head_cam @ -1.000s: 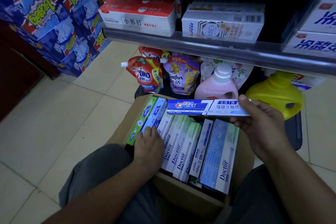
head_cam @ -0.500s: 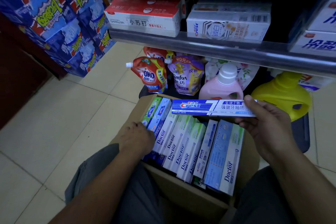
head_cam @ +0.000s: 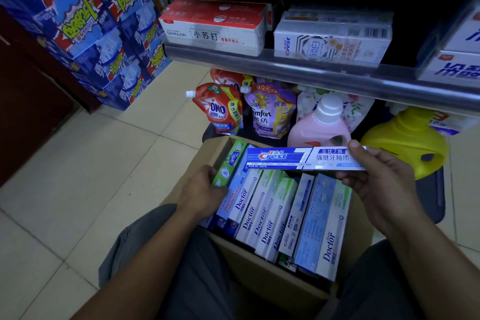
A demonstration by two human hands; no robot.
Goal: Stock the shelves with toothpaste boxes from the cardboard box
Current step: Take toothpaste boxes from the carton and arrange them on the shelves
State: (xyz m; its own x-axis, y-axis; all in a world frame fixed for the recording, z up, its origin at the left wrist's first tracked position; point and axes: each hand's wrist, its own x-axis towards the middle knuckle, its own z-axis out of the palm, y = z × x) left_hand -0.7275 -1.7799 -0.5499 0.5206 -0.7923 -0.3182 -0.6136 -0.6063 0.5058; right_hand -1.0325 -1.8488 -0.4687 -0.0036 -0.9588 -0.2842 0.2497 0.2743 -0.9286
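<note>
A cardboard box [head_cam: 259, 252] sits between my knees, filled with several toothpaste boxes [head_cam: 262, 218], mostly white and blue "Doctor" ones. My right hand [head_cam: 381, 184] holds a long blue-and-white Crest toothpaste box [head_cam: 298, 158] level above the carton's far end. At the carton's left side, my left hand [head_cam: 202, 189] grips the near end of a green toothpaste box [head_cam: 230, 163], tilting it up. Above, the metal shelf [head_cam: 285, 70] carries a red-and-white toothpaste pack [head_cam: 215, 26] and a white Crest pack [head_cam: 332, 39].
Under the shelf stand an OMO pouch [head_cam: 220, 112], a purple Comfort pouch [head_cam: 270, 112], a pink bottle [head_cam: 322, 127] and a yellow jug [head_cam: 407, 138]. Blue stacked cartons [head_cam: 85, 28] rise at the left. Tiled floor [head_cam: 78, 176] spreads left of the carton.
My left hand moved from the top of the packed boxes to the carton's left edge and took hold of the green box, lifting its near end. The Crest box stays held level.
</note>
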